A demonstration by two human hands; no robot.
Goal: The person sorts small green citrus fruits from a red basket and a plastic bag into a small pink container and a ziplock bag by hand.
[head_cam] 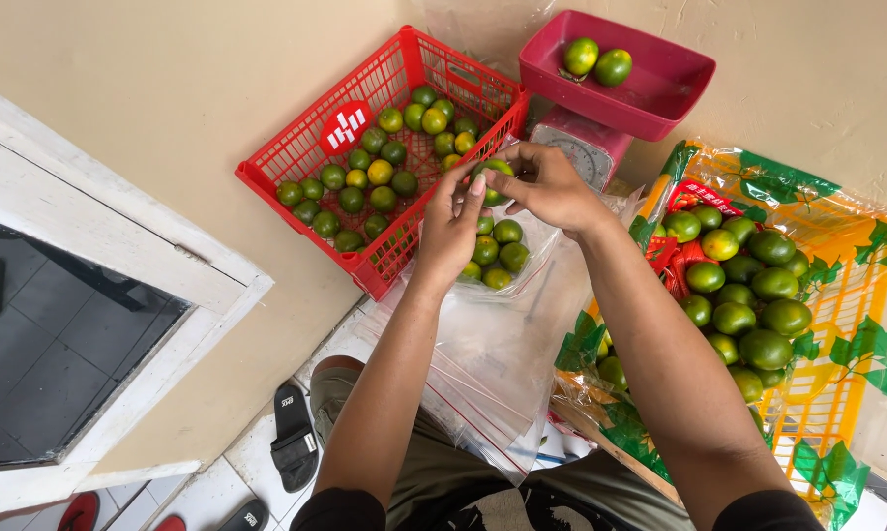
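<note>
step: we're filling clear bag w/ green citrus
left hand: fingers pinch bag rim
right hand: fingers grasp fruit over the opening
next: prob. needs rim kept open, fruit released inside

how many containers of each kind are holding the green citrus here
red plastic crate: 1
red scale pan: 1
clear plastic bag, pinched by left hand and right hand: 1
printed sack: 1
total: 4

Both hands at a clear bag of green citrus.
</note>
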